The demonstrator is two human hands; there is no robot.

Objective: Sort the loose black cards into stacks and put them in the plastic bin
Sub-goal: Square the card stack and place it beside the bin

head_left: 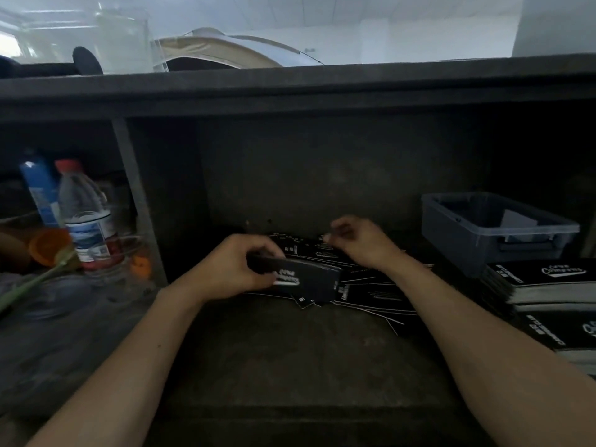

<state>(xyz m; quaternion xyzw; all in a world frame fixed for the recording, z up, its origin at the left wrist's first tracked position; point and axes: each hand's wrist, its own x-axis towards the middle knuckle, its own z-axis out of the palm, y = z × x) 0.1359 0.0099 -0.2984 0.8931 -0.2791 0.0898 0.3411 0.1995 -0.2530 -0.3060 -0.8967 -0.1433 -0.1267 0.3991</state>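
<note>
Loose black cards (pixel 374 293) with white print lie scattered on the dark desk, near its back wall. My left hand (pixel 232 269) grips a stack of black cards (pixel 306 279) just above the pile, thumb near the front edge. My right hand (pixel 358 243) hovers over the far side of the pile with fingers curled; whether it pinches a card is unclear. A grey-blue plastic bin (pixel 483 240) stands at the right, with a pale sheet inside. Finished stacks of black cards (pixel 545 282) lie in front of the bin.
Left of a desk divider (pixel 135 201) stand a clear water bottle (pixel 88 217), a blue bottle (pixel 40 191), an orange cup (pixel 50 246) and a green stem (pixel 35 282). A dark shelf (pixel 290 88) overhangs the desk. More card stacks (pixel 567 333) sit at the right edge.
</note>
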